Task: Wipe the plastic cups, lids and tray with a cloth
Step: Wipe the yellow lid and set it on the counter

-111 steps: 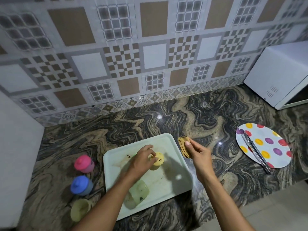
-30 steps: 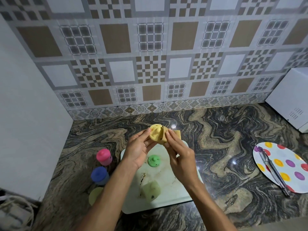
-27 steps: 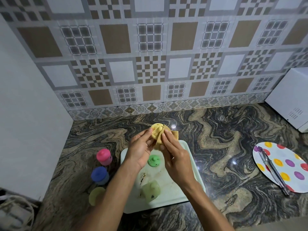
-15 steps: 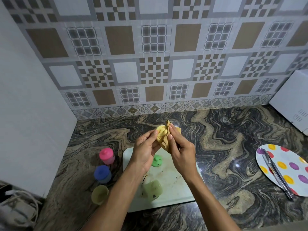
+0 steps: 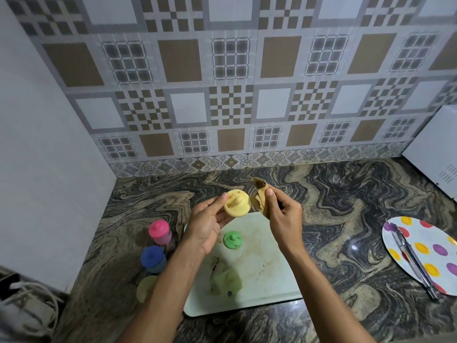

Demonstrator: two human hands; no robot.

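Observation:
My left hand (image 5: 206, 225) holds a yellow spouted lid (image 5: 237, 203) by its rim, raised above the pale tray (image 5: 269, 280). Just to its right, my right hand (image 5: 284, 216) pinches a crumpled tan cloth (image 5: 260, 198), now a little apart from the lid. On the stained tray sit a green lid (image 5: 232, 240) and a pale green cup (image 5: 226, 283) lying on its side. Left of the tray stand a pink-lidded cup (image 5: 160, 231), a blue-lidded cup (image 5: 152, 258) and an open yellow-green cup (image 5: 146, 288), partly hidden by my left forearm.
A polka-dot plate (image 5: 425, 248) with metal tongs (image 5: 413, 261) lies at the right on the marbled counter (image 5: 333, 219). A white appliance (image 5: 435, 154) stands at the far right, a white wall panel (image 5: 44, 169) on the left, with cables (image 5: 27, 308) at the lower left.
The cloth was pressed against the yellow lid; now my right hand has drawn it off to the right, and the lid's spouted top faces me. Before that, I lifted both from the tray.

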